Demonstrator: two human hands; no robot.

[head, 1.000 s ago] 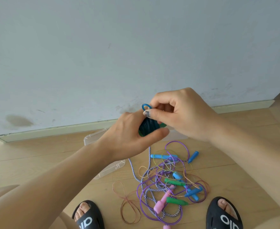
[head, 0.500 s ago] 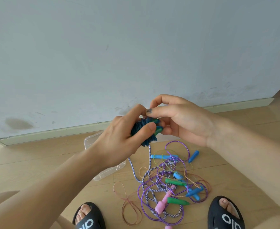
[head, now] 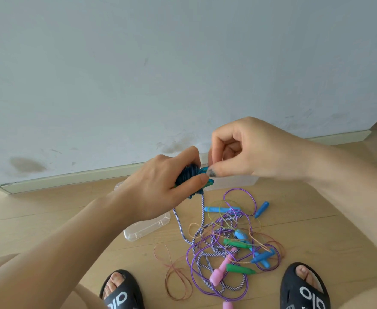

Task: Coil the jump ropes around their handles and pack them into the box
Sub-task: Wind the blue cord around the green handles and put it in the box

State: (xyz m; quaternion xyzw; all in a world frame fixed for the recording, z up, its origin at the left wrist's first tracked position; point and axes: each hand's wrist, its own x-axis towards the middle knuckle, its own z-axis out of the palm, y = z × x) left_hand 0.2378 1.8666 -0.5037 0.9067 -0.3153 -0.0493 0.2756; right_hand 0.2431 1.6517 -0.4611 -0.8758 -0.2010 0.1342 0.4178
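With the left hand [head: 160, 186] gripping the dark blue coiled rope bundle [head: 188, 176] above the clear plastic box [head: 147, 228] and the right hand [head: 245, 150] pinching its blue end loop [head: 204, 170], a slipped pinch would probably have let the wraps spring loose onto the tangled ropes [head: 225, 244] nearer.

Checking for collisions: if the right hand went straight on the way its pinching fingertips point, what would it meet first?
The right hand points leftward, so it would likely meet the coiled rope bundle gripped by the left hand first; it already pinches the rope's blue end there. Depth is unclear.
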